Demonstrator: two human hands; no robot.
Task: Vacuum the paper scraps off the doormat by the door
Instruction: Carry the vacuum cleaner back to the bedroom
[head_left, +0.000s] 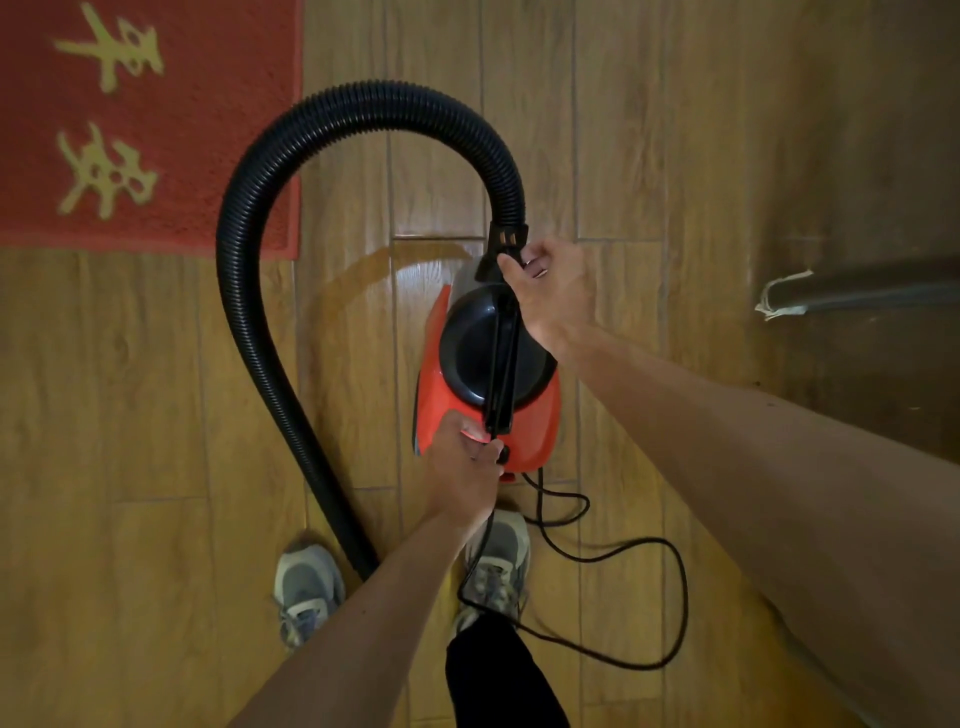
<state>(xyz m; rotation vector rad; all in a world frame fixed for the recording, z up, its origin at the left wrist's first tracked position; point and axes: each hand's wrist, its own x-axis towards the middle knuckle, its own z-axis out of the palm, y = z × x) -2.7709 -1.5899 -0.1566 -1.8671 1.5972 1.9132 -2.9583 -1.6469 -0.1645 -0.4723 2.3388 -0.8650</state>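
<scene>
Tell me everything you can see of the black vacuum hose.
The hose is black, ribbed and looks like flexible plastic. Its rigid end cuff sits at the front of the red vacuum cleaner, where the right hand grips it. From there it arches up and left, crosses the corner of the red doormat in this view, then runs down over the wooden floor and disappears behind the left forearm. Its far end is hidden.

wood-plank floor (156, 415) | grey sneakers (306, 587) on it | dark bar (883, 293), frayed pale end, right edge
</scene>
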